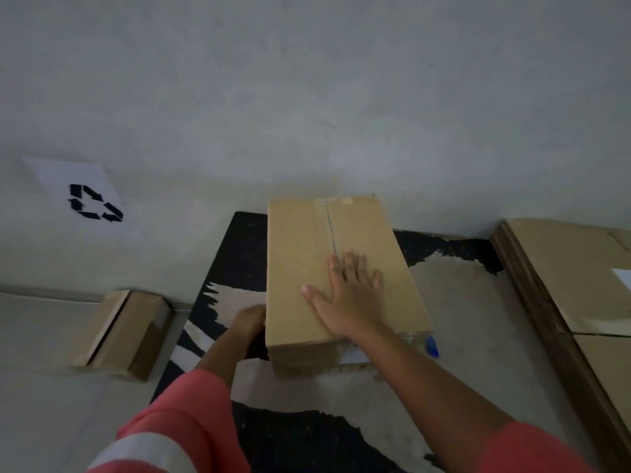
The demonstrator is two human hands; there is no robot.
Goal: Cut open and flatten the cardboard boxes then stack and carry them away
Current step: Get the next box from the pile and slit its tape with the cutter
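I press my right hand [345, 295] flat, fingers spread, on the taped brown cardboard box [300, 254] to steady it on the worn black floor mat [239, 254], while my left hand [251, 322] braces its left side, fingers hidden, grasp unclear.

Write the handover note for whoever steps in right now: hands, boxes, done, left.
Right hand: open, flat on top of the closed brown cardboard box.
Left hand: against that box's left side, fingers hidden; grip unclear.
Box stands on the black-and-tan mat, top seam closed.
Small brown cardboard box lies left of it; flattened cardboard sheets stacked at right; blue object by the closed box's near right corner.
Done: nothing on this box. Left: cut, flatten both boxes, stack, carry away.
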